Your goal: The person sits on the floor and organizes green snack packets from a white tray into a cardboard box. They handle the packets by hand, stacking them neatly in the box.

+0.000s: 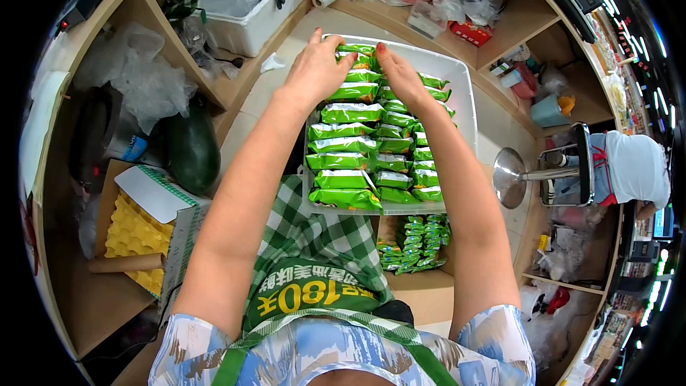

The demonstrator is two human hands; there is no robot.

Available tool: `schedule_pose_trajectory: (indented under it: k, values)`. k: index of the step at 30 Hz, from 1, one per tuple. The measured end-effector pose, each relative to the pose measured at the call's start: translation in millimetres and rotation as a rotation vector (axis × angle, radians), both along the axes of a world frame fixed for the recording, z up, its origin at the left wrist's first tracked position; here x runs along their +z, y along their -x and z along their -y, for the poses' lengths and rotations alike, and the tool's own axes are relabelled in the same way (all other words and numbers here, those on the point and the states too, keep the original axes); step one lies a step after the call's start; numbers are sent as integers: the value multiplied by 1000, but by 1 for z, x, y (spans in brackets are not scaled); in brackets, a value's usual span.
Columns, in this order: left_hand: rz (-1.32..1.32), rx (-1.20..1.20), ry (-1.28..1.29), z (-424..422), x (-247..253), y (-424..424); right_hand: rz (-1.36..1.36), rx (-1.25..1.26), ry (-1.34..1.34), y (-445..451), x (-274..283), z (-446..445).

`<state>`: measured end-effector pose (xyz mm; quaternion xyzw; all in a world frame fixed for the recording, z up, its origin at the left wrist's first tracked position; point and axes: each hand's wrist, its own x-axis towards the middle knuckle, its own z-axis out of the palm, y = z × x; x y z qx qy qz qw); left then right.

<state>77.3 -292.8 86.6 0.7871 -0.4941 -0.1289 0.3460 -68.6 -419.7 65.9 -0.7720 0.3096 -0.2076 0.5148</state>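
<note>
A translucent white plastic bin holds rows of shiny green snack packets with white backs. My left hand is at its far left corner, with the thumb on the left end of the farthest green packet. At that packet's right end is my right hand, its fingers pointing away from me. Between them the two hands hold the packet by its ends; its far side is partly hidden. My right forearm covers part of the right-hand row.
An open cardboard box with more green packets stands below the bin. Wooden shelving surrounds me, holding a foam box, a dark green melon and a carton with yellow egg trays. To the right are a bar stool and a person.
</note>
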Motion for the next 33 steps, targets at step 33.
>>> schedule_pose_trajectory:
  k: [33]
  values:
    - [195, -119, -94, 12, -20, -24, -1132, -354, -310, 363, -349, -236]
